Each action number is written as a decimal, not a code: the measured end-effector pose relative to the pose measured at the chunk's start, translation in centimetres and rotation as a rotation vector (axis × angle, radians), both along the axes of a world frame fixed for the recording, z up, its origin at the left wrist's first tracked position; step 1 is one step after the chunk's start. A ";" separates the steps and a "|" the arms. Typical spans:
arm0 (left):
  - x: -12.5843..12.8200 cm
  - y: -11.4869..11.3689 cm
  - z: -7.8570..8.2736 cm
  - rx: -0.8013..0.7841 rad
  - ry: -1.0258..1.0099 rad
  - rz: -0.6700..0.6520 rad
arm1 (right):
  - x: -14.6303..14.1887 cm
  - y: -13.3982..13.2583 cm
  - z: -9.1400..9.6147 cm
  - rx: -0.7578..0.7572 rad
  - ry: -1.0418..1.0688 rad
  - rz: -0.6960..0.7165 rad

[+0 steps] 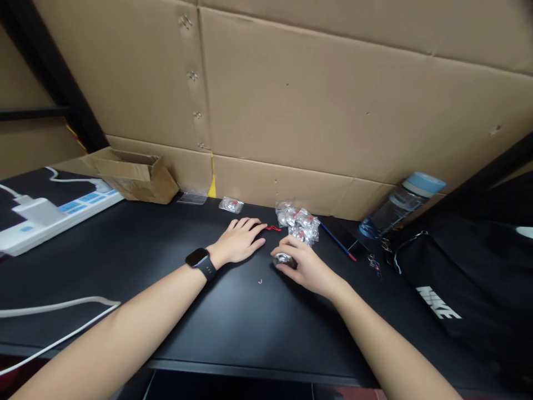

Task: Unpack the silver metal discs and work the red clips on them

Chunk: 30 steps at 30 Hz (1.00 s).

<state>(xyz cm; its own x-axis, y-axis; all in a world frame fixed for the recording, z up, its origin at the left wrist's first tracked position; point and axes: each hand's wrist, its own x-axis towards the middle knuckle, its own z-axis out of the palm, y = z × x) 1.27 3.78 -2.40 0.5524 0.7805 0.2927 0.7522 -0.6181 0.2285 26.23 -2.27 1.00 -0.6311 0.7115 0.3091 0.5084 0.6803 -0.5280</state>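
In the head view, the left hand [239,241] is laid palm down on the black table [233,328], its fingers extended and slightly parted; whether anything is pinned beneath them cannot be told. A red cord [273,228] is seen right at its fingertips. By the right hand [307,265], curled partly closed, a silvery round object [283,259] is gripped between thumb and fingers, so that it is held to the right of the left hand, just above or on the tabletop. Clear plastic packets [307,219] are heaped just beyond the right hand, and a small pale scrap [260,281] is seen nearer the wearer, between both hands
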 end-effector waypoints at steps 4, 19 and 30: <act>0.1 -0.2 0.5 0.084 -0.042 0.017 | -1.1 -0.4 0.0 -0.014 0.007 0.030; 0.0 -0.6 1.1 0.010 -0.309 -0.042 | 0.2 -1.4 1.9 -0.035 -0.162 0.028; 0.6 -2.6 2.6 -0.206 -0.532 -0.108 | 0.6 -0.6 1.6 0.013 0.140 -0.150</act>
<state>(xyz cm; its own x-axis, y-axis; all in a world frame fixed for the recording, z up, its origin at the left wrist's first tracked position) 1.89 1.19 0.24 0.4509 0.7980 0.3998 0.4362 -0.5878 0.6813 26.79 -2.89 2.58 -0.4688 0.7893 0.3965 0.5263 0.6101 -0.5923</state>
